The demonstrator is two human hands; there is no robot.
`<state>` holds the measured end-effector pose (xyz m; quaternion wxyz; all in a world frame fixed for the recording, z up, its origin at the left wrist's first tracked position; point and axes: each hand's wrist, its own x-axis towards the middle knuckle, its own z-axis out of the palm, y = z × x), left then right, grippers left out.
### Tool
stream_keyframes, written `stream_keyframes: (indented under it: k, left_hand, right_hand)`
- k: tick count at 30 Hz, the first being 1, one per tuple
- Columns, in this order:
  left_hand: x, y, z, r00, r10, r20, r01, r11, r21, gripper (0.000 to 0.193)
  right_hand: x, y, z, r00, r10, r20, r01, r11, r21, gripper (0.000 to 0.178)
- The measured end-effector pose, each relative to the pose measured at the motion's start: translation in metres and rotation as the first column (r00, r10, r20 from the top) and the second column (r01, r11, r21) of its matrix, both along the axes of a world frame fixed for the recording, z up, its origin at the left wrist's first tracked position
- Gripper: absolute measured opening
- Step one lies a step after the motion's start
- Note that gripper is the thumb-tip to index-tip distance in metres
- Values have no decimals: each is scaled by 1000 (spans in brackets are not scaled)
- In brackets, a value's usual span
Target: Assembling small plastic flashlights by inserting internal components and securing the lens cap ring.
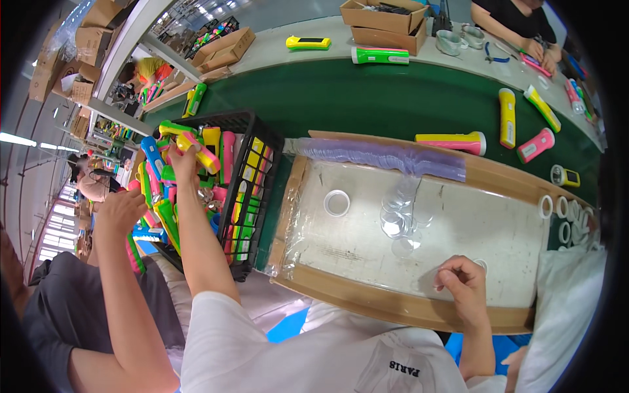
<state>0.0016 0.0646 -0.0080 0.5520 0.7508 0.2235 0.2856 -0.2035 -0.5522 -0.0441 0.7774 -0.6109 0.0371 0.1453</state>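
Over crate [247, 124], far edge: left hand [186, 161] grips pink-yellow flashlight [208, 160].
Axis far-left to near-right, lamp end unclear; right hand [462, 280] curled, grip unclear.

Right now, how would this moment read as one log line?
left hand: holding pink-and-yellow flashlight, over black crate | right hand: curled, over white tray

I am in a factory workshop: bright flashlights [227, 156] fill a black crate [234, 119] by the long green surface [314, 98], a co-worker [517, 25] works across from me, cardboard boxes [386, 40] stand stacked, and strip lights [16, 139] line the hall.
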Motion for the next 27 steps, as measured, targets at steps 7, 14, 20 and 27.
stream_keyframes:
  k: [7, 14, 20, 27]
  left_hand:
    - [-52, -249, 72, 682, -587, 437, 724, 626, -288, 84]
    - [-127, -420, -6, 124, -986, 107, 939, 82, -333, 83]
    - [-166, -482, -21, -49, -990, -131, 982, -24, -186, 77]
    - [-186, -495, -45, 167, -975, 148, 949, 118, -292, 75]
  right_hand:
    - [10, 12, 18, 983, -69, 167, 19, 958, 285, 7]
    - [29, -3, 22, 891, -374, 258, 191, 824, 534, 19]
    - [4, -36, 22, 745, -481, 463, 433, 876, 213, 7]
    - [-30, -30, 18, 667, -113, 736, 447, 852, -274, 6]
